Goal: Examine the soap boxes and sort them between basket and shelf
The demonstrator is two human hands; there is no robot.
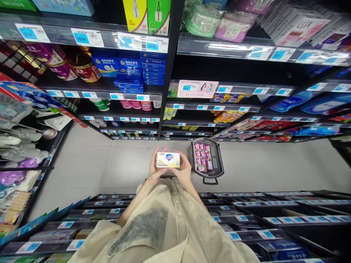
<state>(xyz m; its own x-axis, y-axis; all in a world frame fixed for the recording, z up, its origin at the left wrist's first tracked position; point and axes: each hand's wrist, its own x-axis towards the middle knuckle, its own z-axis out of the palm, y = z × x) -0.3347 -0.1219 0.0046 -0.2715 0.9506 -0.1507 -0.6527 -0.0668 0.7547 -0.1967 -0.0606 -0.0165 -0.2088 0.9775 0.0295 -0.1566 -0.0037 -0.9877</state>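
Mid-aisle, above floor: we grip soap box (168,159) by its ends, left hand (155,168) and right hand (184,170) closed on it, label up, likely for reading. Basket (206,157) on floor just beside.

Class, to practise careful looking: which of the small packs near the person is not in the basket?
The pale yellow box, held between the left hand and right hand; the pink packs lie in the basket.
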